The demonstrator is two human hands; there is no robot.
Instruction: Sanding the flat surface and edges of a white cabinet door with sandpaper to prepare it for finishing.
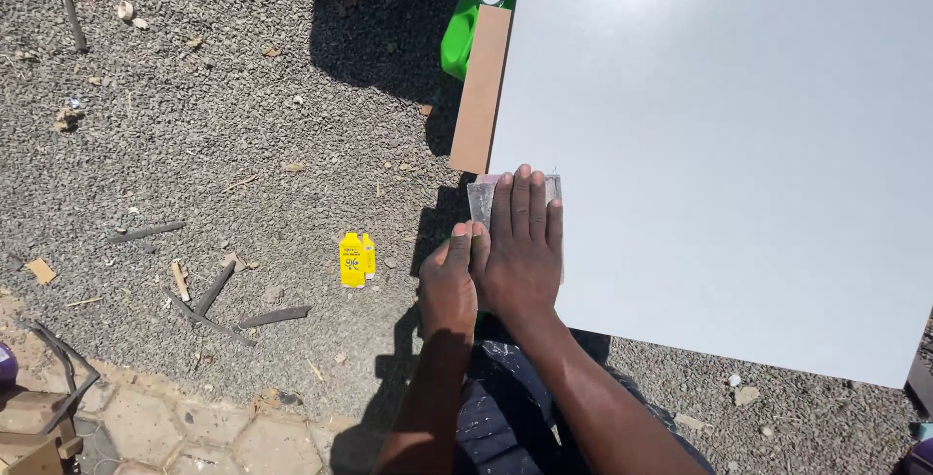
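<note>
- At the near left corner of a large white panel point(719, 145), the person's right hand point(523, 247) lies flat, fingers together and stretched out, pressing down on a small grey sheet of what looks like sandpaper point(483, 195); it is a flat press rather than a closed grasp.
- The sheet lies on the panel's face right at its left edge, and only its top and left margins show past the fingertips.
- The left hand point(449, 281) sits just beside the right, at the panel's edge, thumb touching the right hand's side; its fingers curl downward, and whether they clamp the edge or merely rest against it cannot be told.
- The flat palm spreads pressure evenly over the sheet, and the second hand at the edge likely steadies the board or the paper.
- A brown strip point(481, 86), like raw board, runs along the upper part of the left edge, and a green plastic bottle point(462, 33) with a white cap stands on the ground beside it, partly hidden.
- The panel's face is bare ahead and to the right of the hands, leaving wide room that way; to the left the surface ends at once.
- On the gravel ground point(243, 125) lie a small yellow carton point(355, 259), dark sticks and wood scraps, well apart from the panel.
- Paving stones point(194, 431) border the gravel at the lower left.
</note>
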